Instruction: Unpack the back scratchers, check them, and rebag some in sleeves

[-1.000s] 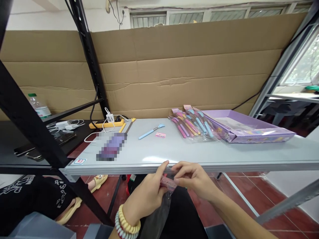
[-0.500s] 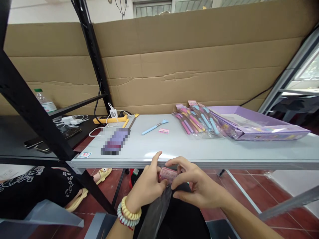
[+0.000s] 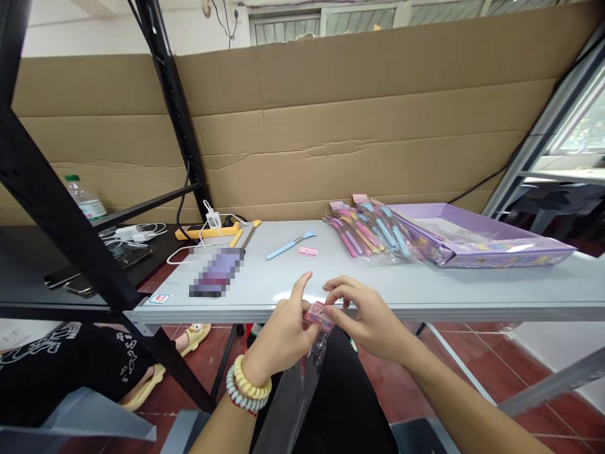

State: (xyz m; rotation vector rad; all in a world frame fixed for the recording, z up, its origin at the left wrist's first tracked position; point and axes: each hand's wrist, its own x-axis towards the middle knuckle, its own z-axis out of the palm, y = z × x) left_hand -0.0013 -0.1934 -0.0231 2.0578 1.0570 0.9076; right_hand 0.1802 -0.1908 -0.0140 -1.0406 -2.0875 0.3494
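Observation:
Just over the table's front edge, my left hand grips a small pink card label between thumb and fingers, its index finger pointing up. A long clear plastic bag hangs from the label toward my lap. My right hand has its thumb and fingertips closed on the label's right end. On the table beyond lie a blue-handled back scratcher with a hand-shaped tip and a flat pink card. Several bagged back scratchers in pink, purple, yellow and blue lie to their right.
A purple open box stands at the table's right. At left are a blurred-out phone-like object, a yellow back scratcher and a yellow power strip with white cables. A black post rises there. A person's leg shows lower left.
Half a second ago my right fingers were spread more widely beside the label; now they close on its right end. The label has tilted, and both hands sit slightly higher in the view.

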